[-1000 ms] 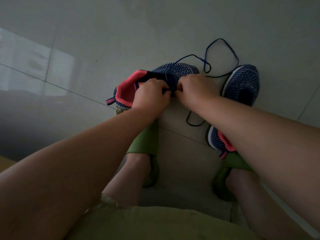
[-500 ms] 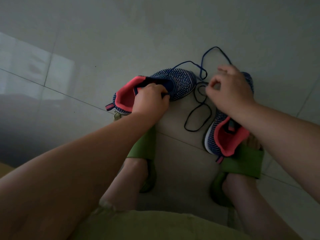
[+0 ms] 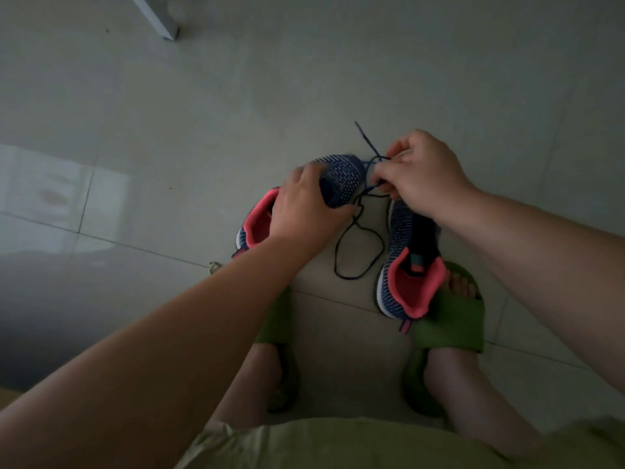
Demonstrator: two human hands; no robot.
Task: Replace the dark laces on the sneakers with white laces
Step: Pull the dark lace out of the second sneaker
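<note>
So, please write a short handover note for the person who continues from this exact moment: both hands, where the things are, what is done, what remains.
Left hand: grips the left sneaker over its top, on the floor tiles.
Right hand: pinches the dark lace, which runs from the toe area of that sneaker and loops on the floor between the shoes.
Right sneaker: lies on the floor by the green slipper; no lace visible in it.
Done: the dark lace looks mostly pulled out.
Left: free the rest of it, then thread white laces in both; none are in view.

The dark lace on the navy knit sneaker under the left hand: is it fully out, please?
Cannot tell. The dark lace loops on the floor; the right hand pinches it, but the left hand hides the eyelets.
</note>
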